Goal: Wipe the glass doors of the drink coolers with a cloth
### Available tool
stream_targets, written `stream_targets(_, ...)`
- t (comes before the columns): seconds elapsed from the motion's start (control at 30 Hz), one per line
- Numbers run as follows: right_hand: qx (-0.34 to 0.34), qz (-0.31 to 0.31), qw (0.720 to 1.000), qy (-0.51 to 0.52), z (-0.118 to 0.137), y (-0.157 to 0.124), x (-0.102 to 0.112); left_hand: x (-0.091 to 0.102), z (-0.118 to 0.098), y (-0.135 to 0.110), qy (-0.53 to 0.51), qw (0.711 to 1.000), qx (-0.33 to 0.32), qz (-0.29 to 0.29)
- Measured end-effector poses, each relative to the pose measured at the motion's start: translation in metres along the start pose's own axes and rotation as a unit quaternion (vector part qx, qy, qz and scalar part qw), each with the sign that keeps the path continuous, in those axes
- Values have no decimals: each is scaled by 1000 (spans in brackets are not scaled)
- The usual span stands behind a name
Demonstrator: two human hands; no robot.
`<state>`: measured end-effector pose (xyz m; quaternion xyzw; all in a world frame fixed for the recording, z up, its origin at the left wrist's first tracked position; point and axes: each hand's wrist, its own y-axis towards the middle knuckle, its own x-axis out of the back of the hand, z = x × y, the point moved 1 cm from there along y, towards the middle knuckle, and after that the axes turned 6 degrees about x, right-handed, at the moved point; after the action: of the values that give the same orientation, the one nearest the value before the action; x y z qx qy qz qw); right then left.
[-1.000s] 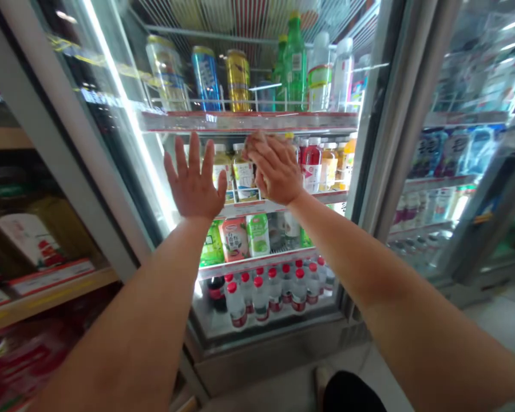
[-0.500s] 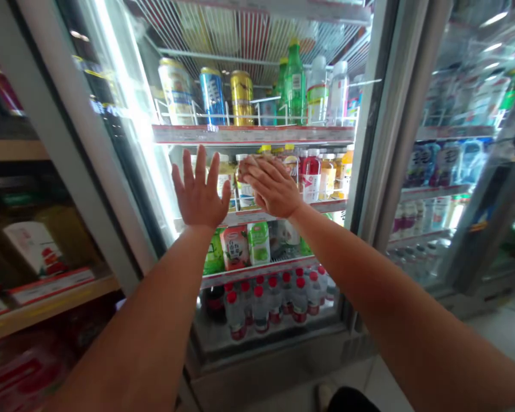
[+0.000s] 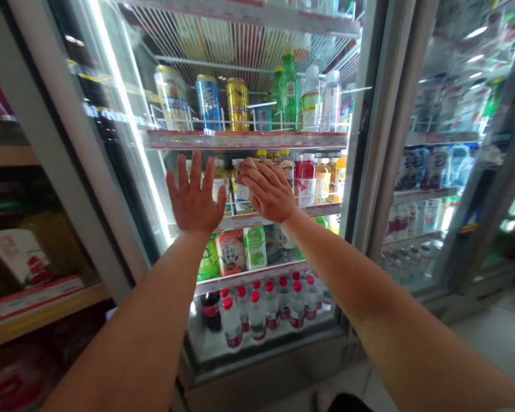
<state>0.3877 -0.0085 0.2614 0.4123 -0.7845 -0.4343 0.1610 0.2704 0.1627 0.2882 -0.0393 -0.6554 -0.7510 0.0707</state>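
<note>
My left hand [image 3: 195,200] lies flat with its fingers spread against the glass door [image 3: 371,189] of a lit drinks fridge. To its right, my right hand [image 3: 277,191] presses a crumpled, pinkish-brown cloth [image 3: 246,167] to the same pane. Its fingers lie together over the cloth, hiding most of it. Behind the glass, at hand height, stand small bottles, among them a red juice bottle [image 3: 305,180]. Below the hands are a green-and-white drink carton [image 3: 254,248] and a pink one [image 3: 230,253].
A higher fridge shelf carries a blue can [image 3: 209,103], a gold can [image 3: 237,105] and a green bottle [image 3: 289,91]. Several red-capped water bottles [image 3: 256,315] stand at the bottom. Another glass-fronted fridge [image 3: 429,171] is at right; a wooden shelf [image 3: 47,309] with goods is at left.
The view has shifted slightly, so the fridge sits a little lower and further left. Both hands keep nearly the same places on the glass, and the cloth stays under my right hand.
</note>
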Motion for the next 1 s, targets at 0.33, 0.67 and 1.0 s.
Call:
stream_targets(0.33, -333, -164, 928, -18, -13, 5, -6, 1, 0, 0, 30, 999, -15, 2)
stream_targets(0.67, -30, 29, 999, -1, 7, 2, -1, -1, 1, 0, 33, 999, -11, -6)
stream_targets(1.0, 11, 24, 1000, -4, 8, -3, -3, 1, -2, 0, 35, 999, 1, 3)
